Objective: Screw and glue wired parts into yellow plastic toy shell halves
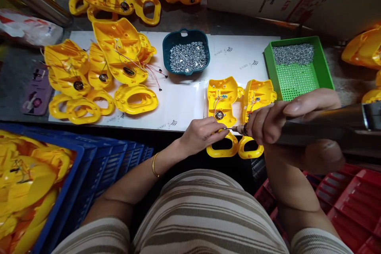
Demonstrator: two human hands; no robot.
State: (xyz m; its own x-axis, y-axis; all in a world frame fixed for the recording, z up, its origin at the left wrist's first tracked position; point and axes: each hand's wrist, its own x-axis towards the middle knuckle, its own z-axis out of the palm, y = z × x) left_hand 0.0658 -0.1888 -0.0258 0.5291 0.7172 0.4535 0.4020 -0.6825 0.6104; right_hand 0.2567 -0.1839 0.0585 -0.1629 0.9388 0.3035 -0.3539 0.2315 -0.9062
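Reading the view as a clock face, the right hand (269,123) grips a dark powered screwdriver (321,127) at 3 o'clock, its slim bit (230,128) pointing toward 9. The left hand (201,135) is closed in a pinch, thumb and fingertips meeting right at the tip of the bit; whether a small screw sits between them is too small to tell. Just beyond the hands, a little off centre toward 3 o'clock, a yellow shell (220,87) and a second yellow shell (258,87) lie open side by side on the worktop (139,121), wires and small boards inside, their looped handles toward 6. A teal basin (166,57) of silvery metal pieces stands at 12 o'clock, and a green tray (324,71), partly filled with similar ones, between 2 and 3. More yellow shells (120,47) crowd 10 o'clock, with a purple phone (37,91) at 9. A blue crate (70,178) of yellow parts is at 8, red crates (351,202) at 4.
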